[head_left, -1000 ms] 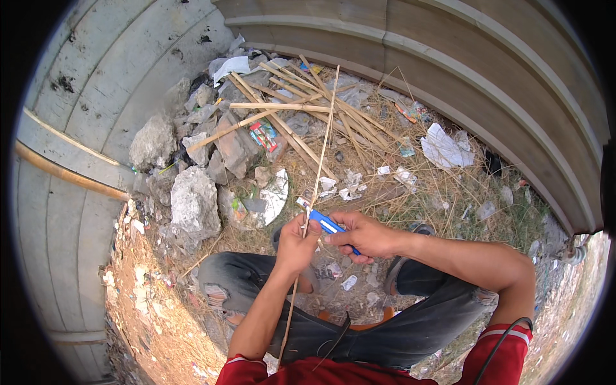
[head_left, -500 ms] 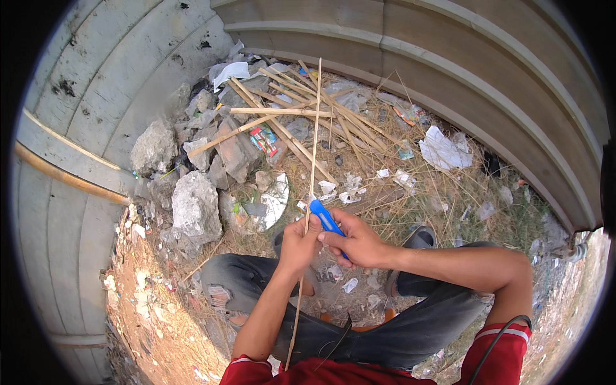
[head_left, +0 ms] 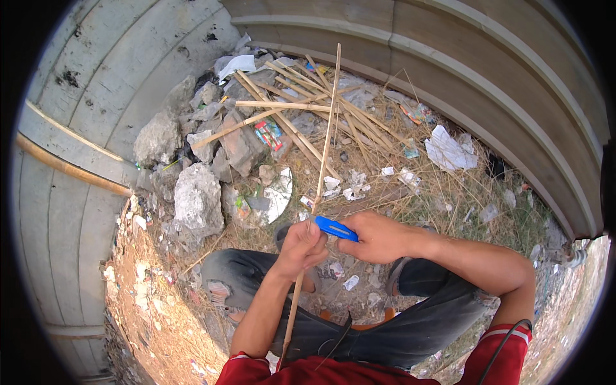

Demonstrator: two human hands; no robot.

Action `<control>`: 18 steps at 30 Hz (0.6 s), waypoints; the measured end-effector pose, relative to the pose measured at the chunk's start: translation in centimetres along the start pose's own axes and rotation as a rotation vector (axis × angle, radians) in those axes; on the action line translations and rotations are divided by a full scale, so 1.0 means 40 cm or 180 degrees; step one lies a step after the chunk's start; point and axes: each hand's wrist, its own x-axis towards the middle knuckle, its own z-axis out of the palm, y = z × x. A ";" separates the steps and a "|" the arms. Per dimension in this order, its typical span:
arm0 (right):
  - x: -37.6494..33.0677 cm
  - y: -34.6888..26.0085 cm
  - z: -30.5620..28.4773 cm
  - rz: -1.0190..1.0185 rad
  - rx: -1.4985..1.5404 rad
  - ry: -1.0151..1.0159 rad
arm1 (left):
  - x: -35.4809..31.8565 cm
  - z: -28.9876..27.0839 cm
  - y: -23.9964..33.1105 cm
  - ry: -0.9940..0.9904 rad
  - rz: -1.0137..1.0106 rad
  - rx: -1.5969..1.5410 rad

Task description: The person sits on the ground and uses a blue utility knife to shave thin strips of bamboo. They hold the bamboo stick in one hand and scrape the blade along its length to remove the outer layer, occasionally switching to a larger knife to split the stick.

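Note:
A long, thin bamboo strip (head_left: 326,144) runs from my lap up past the far sticks, nearly upright in the picture. My left hand (head_left: 301,247) is closed around it near its middle. In my right hand (head_left: 384,237) is a blue utility knife (head_left: 336,228), its handle pointing left toward the strip. The knife's front end meets the strip just above my left fingers; the blade is too small to make out. My right fingers wrap the handle's rear and are partly hidden by the back of the hand.
A pile of bamboo strips (head_left: 285,104) lies across the ground ahead. Grey rocks (head_left: 197,200) and broken concrete stand at left. Paper scraps (head_left: 449,149) and dry grass litter the ground. Metal sheet walls (head_left: 475,70) close in the back and right. My bent knees (head_left: 234,273) frame the work.
My right hand has moved slightly right and turned, so the knife lies flatter and points left. The strip leans more to the right at its far end, and my left hand still grips it.

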 end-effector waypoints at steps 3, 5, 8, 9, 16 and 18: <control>0.005 0.023 0.004 0.0016 0.0063 -0.0190 | 0.000 0.019 0.007 0.0059 -0.0057 0.0386; 0.007 0.028 -0.003 0.0033 0.0095 -0.0290 | 0.001 0.020 0.002 0.0101 -0.0074 0.0534; 0.006 0.021 -0.018 0.0162 0.0027 -0.0487 | 0.004 0.005 -0.022 0.0163 -0.0054 0.0605; 0.005 0.021 -0.020 0.0170 -0.0012 -0.0509 | 0.006 0.003 -0.026 0.0202 -0.0068 0.0616; 0.010 0.025 0.056 0.0696 -0.0544 0.0290 | 0.025 -0.005 -0.076 0.1023 0.0044 0.1505; 0.002 -0.006 0.057 0.0733 -0.0760 0.0421 | 0.024 -0.009 -0.077 0.1045 0.0055 0.1553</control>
